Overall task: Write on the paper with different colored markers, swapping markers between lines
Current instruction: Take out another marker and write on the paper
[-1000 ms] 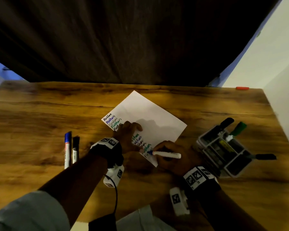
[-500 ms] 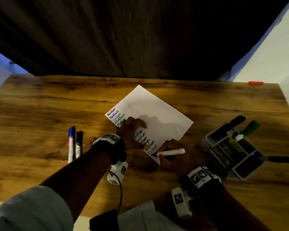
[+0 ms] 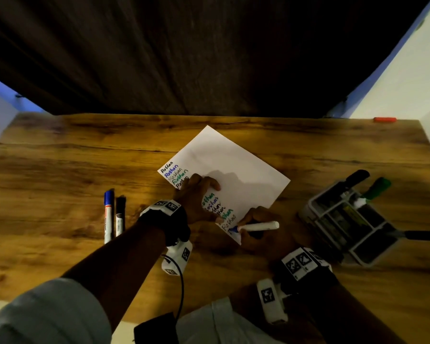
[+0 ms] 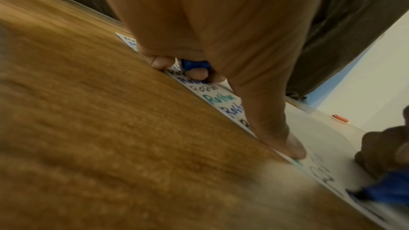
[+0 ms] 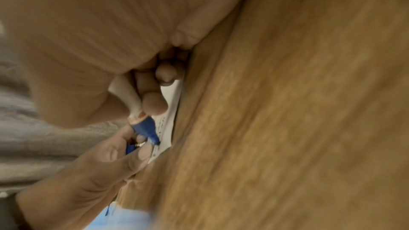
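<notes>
Nearly down the paper with coloured lines; little room left. Right hand pinching blue marker, left hand pressing paper, curled round blue cap

Right hand with blue marker at the edge of the paper, on a wooden worktop.

Right hand: fills the upper left, its grip curled round a white-barrelled blue marker; tip slants down onto the paper, where faint marks show. Paper: narrow white strip, seen edge-on, lying on the worktop, wood-grained and blurred. Left hand: lower left, fingertips resting at the paper's edge just beside the marker tip; a small blue piece sits among its fingers, identity unclear.
</notes>
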